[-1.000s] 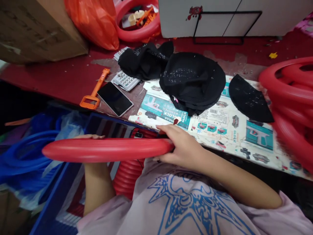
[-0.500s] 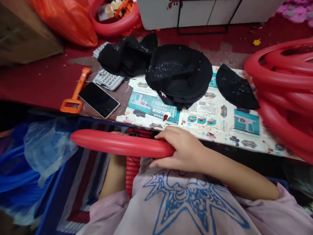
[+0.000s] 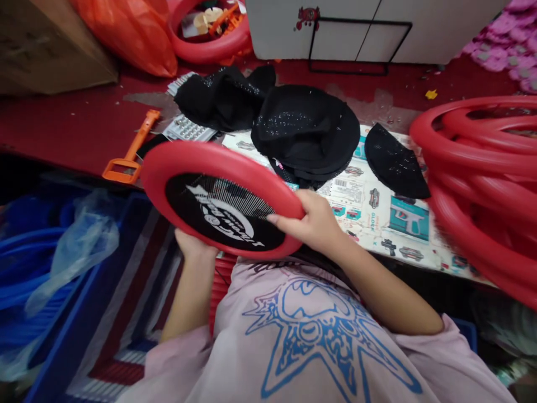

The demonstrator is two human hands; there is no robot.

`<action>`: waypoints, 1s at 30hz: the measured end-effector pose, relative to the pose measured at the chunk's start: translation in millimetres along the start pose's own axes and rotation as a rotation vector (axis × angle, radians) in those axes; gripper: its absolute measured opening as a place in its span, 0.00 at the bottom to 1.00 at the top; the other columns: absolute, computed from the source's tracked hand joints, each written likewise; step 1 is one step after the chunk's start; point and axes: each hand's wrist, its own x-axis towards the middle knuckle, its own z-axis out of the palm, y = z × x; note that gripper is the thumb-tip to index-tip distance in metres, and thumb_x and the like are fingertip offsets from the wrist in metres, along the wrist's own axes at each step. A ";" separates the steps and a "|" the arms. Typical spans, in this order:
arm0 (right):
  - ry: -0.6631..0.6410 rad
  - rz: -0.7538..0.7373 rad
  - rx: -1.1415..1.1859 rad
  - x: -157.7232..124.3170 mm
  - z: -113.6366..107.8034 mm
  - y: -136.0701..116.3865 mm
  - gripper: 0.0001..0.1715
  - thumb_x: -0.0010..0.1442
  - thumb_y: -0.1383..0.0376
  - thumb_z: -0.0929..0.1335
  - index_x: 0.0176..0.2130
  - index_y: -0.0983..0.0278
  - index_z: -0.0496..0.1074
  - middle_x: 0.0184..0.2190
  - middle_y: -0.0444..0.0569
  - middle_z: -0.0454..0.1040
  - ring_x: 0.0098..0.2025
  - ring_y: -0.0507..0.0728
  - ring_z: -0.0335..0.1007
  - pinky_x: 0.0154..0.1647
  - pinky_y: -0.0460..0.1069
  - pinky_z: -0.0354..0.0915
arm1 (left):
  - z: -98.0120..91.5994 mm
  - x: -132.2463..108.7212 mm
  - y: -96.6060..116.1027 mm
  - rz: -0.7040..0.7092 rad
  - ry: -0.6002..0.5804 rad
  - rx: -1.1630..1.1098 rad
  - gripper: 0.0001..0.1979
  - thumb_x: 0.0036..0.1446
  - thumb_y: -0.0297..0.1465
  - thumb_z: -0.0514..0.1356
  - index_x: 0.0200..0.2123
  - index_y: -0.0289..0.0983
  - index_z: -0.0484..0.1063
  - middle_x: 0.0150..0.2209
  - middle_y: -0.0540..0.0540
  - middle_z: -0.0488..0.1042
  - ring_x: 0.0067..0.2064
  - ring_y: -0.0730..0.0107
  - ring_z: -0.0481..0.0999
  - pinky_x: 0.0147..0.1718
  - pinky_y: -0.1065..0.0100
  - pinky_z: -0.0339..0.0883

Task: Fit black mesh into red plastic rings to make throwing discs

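A round red-rimmed disc [image 3: 222, 224] with a black mesh centre and white print is held tilted above my lap, over the table's front edge. My right hand [image 3: 314, 221] grips its right rim, thumb on the printed face and fingers behind. My left hand [image 3: 195, 246] is at the lower left rim, its fingers hidden behind the disc. Beyond it on the table lie a pile of black mesh cloth discs [image 3: 306, 129], a crumpled black cloth [image 3: 222, 98] and a folded black piece [image 3: 395, 161].
Red rings [image 3: 482, 140] are stacked at the right. An orange handled tool [image 3: 132, 154] and a calculator [image 3: 188, 130] lie at the left. An illustrated cardboard sheet [image 3: 377, 224] covers the table's front. A striped, blue-edged crate [image 3: 121, 313] stands below left; a white box [image 3: 277, 33] is behind.
The disc has turned from edge-on to show its printed face, and it has risen, covering most of the phone. My left hand has come into view at its lower rim.
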 end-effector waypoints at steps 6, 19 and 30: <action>0.427 0.138 0.560 25.4 -15.2 -12.1 0.19 0.54 0.49 0.69 0.29 0.61 0.63 0.24 0.40 0.60 0.25 0.49 0.60 0.26 0.45 0.61 | 14.4 -49.0 76.8 0.151 -0.025 -0.311 0.22 0.62 0.47 0.47 0.42 0.41 0.74 0.50 0.47 0.76 0.63 0.59 0.63 0.61 0.57 0.62; 0.439 0.209 0.744 -16.0 50.6 -39.1 0.22 0.52 0.50 0.68 0.41 0.61 0.68 0.35 0.49 0.73 0.44 0.57 0.70 0.51 0.56 0.67 | 75.2 -22.5 108.1 0.408 0.172 -0.443 0.28 0.63 0.50 0.48 0.53 0.36 0.68 0.58 0.42 0.69 0.59 0.65 0.68 0.61 0.63 0.61; 0.394 0.119 0.959 -31.5 26.1 -10.0 0.18 0.42 0.57 0.77 0.31 0.59 0.70 0.25 0.41 0.73 0.27 0.52 0.70 0.34 0.50 0.72 | 68.7 -16.7 114.8 0.528 0.246 -0.423 0.25 0.62 0.46 0.53 0.43 0.28 0.73 0.44 0.39 0.77 0.48 0.62 0.76 0.56 0.61 0.66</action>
